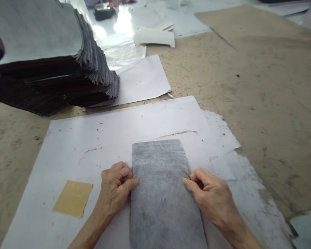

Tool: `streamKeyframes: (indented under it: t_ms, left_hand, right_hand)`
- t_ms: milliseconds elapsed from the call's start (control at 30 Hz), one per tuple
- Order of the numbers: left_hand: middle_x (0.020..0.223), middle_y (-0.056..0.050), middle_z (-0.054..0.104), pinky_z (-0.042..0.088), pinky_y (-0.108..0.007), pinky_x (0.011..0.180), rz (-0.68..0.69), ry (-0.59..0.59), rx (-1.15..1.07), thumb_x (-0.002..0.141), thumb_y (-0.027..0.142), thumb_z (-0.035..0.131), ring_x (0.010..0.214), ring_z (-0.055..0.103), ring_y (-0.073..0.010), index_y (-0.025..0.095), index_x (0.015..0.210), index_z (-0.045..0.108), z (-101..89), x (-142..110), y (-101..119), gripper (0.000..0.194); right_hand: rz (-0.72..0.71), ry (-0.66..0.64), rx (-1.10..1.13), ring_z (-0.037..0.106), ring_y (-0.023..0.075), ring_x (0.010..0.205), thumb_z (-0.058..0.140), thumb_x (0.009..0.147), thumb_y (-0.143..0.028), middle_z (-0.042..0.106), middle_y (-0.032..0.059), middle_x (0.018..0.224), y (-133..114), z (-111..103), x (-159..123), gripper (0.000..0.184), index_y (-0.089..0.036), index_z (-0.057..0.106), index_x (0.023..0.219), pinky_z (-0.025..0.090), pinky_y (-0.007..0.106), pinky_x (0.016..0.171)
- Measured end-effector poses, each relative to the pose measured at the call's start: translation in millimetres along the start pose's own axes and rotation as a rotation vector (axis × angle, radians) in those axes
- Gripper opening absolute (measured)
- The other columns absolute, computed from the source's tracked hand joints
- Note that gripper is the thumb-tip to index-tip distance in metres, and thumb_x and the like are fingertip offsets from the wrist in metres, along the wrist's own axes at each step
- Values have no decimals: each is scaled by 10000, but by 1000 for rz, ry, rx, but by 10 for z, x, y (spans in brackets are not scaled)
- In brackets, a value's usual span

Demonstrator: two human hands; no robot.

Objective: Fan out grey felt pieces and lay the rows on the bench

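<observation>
A flat grey fabric-like panel (166,207) with rounded far corners lies on white paper (114,135) in front of me. Creases or layered edges run across its far part. At the panel's left edge, my left hand (116,186) pinches it between thumb and curled fingers. My right hand (209,193) grips the opposite edge the same way, thumb on top. The panel's near end runs out of the picture. To the left of my left hand lies a small tan square (74,199).
A tall stack of similar grey panels (41,31) with dark undersides stands at the far left. Behind the paper are another white sheet (145,76), a curved white piece (155,37) and a brown sheet (251,24). A person's hand is partly visible at the top edge.
</observation>
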State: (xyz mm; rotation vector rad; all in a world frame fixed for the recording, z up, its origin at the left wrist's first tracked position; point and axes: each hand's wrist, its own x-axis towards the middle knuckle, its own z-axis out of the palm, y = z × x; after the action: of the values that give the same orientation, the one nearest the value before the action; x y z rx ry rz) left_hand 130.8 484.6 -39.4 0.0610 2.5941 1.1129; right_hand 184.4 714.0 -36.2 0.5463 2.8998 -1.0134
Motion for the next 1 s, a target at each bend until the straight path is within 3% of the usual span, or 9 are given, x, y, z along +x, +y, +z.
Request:
streamKeyframes:
  t_ms: [200, 300, 333, 400, 467, 600, 733, 867, 1000]
  left_hand:
    - [677, -3, 481, 323, -375, 722, 111, 81, 258, 723, 262, 520, 697, 465, -187, 189, 598, 444, 54, -67, -3, 163]
    - [837, -41, 519, 363, -377, 730, 163, 156, 274, 724, 238, 541, 805, 491, -216, 187, 773, 491, 61, -83, -29, 87]
    - [918, -56, 526, 373, -383, 753, 198, 174, 276, 720, 226, 548, 869, 491, -228, 187, 861, 493, 55, -78, -34, 157]
    - [1055, -72, 517, 374, -397, 806, 285, 154, 295, 715, 196, 550, 979, 468, -244, 195, 1006, 463, 30, -53, -32, 305]
    - [1105, -68, 515, 364, -406, 830, 338, 74, 334, 706, 169, 550, 1013, 451, -248, 205, 1056, 442, -10, -7, -9, 368]
    - [1068, -64, 536, 357, -403, 819, 280, -78, 380, 650, 138, 580, 980, 463, -245, 192, 1039, 456, -92, 116, 88, 412]
    - [968, -50, 564, 348, -391, 809, 165, -144, 362, 605, 150, 618, 912, 493, -229, 172, 1023, 467, -121, 192, 157, 445]
    - [746, -11, 544, 333, -363, 740, 94, -114, 393, 658, 233, 605, 778, 490, -208, 187, 741, 491, -81, 119, 114, 149]
    - [643, 3, 508, 318, -325, 672, 3, -1, 296, 725, 323, 549, 692, 474, -186, 196, 618, 463, -19, -31, 29, 187]
  right_hand:
    - [-21, 70, -175, 494, 150, 473, 511, 713, -379, 521, -16, 537, 30, 28, -53, 221, -214, 460, 575, 335, 256, 430]
    - [-271, 160, -246, 575, 210, 722, 539, 731, -295, 597, 45, 771, 73, 0, -15, 123, -191, 530, 795, 450, 304, 573]
    - [-385, 159, -245, 569, 224, 834, 532, 741, -249, 603, 71, 890, 82, -16, 17, 181, -174, 537, 905, 471, 326, 671]
    - [-565, 86, -224, 521, 228, 986, 511, 746, -155, 570, 90, 1070, 90, -53, 107, 337, -155, 499, 1083, 448, 355, 833]
    - [-638, -18, -214, 495, 226, 1022, 522, 725, -102, 553, 81, 1118, 79, -92, 214, 421, -160, 474, 1139, 429, 362, 869]
    - [-604, -194, -204, 500, 222, 944, 584, 646, -65, 571, 52, 1000, 14, -147, 383, 402, -170, 516, 1028, 431, 348, 801]
    - [-434, -274, -203, 510, 182, 777, 617, 600, -70, 546, 7, 784, -18, -144, 385, 243, -183, 522, 792, 410, 282, 649]
    - [-363, -90, -224, 494, 146, 615, 644, 621, -162, 504, -23, 643, 67, -59, 225, 178, -191, 468, 625, 353, 250, 517]
    - [-395, 163, -239, 494, 143, 554, 557, 745, -299, 504, -16, 603, 121, 29, 49, 188, -199, 468, 613, 352, 253, 493]
